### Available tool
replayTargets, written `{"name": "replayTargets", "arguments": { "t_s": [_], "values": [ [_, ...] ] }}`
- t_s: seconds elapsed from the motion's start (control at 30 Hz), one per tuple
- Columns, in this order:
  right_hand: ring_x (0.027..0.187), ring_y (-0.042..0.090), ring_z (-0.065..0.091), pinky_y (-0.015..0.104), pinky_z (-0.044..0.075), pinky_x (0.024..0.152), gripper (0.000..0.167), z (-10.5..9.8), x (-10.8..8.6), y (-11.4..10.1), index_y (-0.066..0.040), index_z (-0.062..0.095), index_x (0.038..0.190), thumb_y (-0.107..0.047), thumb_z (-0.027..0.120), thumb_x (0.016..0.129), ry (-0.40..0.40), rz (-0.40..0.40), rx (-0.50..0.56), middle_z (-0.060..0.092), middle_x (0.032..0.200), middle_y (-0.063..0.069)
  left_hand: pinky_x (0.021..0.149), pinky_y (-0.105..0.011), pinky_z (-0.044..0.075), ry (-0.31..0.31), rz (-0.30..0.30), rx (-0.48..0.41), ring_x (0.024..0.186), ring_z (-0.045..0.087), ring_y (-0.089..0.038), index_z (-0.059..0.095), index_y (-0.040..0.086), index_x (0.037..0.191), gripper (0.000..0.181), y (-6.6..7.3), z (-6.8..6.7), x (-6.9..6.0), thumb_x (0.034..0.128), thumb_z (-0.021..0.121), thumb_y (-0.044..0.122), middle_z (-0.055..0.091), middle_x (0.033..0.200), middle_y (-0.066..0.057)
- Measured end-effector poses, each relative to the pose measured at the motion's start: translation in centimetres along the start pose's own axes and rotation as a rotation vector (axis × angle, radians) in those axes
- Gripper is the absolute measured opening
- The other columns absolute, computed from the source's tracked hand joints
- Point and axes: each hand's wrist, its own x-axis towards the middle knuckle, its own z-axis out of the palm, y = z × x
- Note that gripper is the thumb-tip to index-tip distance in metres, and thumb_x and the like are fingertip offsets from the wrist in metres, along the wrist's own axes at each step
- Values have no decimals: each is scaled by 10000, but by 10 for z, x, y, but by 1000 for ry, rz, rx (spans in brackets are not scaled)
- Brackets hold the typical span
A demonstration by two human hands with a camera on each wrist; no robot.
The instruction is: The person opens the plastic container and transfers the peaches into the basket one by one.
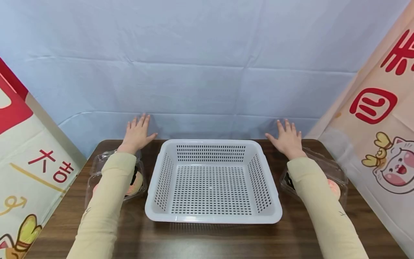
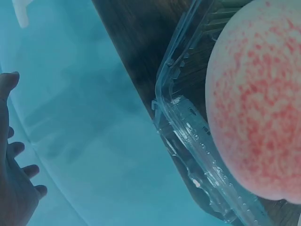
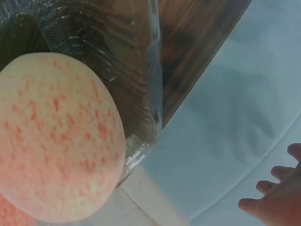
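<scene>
Both hands are held out over the far edge of the table with nothing in them. My left hand (image 1: 136, 135) has its fingers spread, beyond a clear plastic clamshell box (image 1: 96, 168) that the forearm partly covers. Inside that box sits a pale peach with pink speckles (image 2: 258, 103), large in the left wrist view. On the other side, my right hand (image 1: 286, 139) is spread the same way near a second clear clamshell box (image 1: 328, 163). A similar speckled peach (image 3: 56, 136) lies in it. Between the arms stands a white perforated plastic basket (image 1: 210, 218) with nothing inside.
The brown wooden table (image 1: 200, 244) has a pale blue cloth backdrop (image 1: 194, 86) behind it. Printed cloths hang at both sides, a left one (image 1: 35, 136) and a right one (image 1: 362, 154), close to the table's edges.
</scene>
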Motion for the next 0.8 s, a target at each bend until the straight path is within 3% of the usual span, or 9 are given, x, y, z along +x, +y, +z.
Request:
{"name": "replayTargets", "arguments": {
  "t_s": [0.37, 0.57, 0.8],
  "values": [
    [1275, 517, 127, 653, 149, 976, 792, -11, -4, 0, -4, 153, 1445, -535, 387, 906, -15, -47, -29, 133, 1441, 310, 1051, -562, 110, -52, 75, 26, 1326, 107, -443, 88, 9, 1455, 778, 5, -6, -2, 908, 498, 381, 132, 1480, -230],
    [1223, 538, 212, 655, 224, 936, 776, -19, -9, -4, -13, 159, 1447, -518, 398, 908, -45, -64, 5, 206, 1413, 322, 1058, -536, 139, -31, 162, 61, 1327, 151, -418, 145, -10, 1444, 754, 11, -10, -7, 903, 523, 355, 176, 1473, -222],
    [1218, 531, 226, 643, 246, 929, 764, -23, -13, -5, -3, 177, 1442, -496, 416, 908, -58, -92, -9, 219, 1406, 323, 1060, -526, 147, -26, 198, 56, 1327, 165, -407, 171, -12, 1439, 739, 17, -14, -11, 900, 532, 344, 184, 1472, -216]
  ]
}}
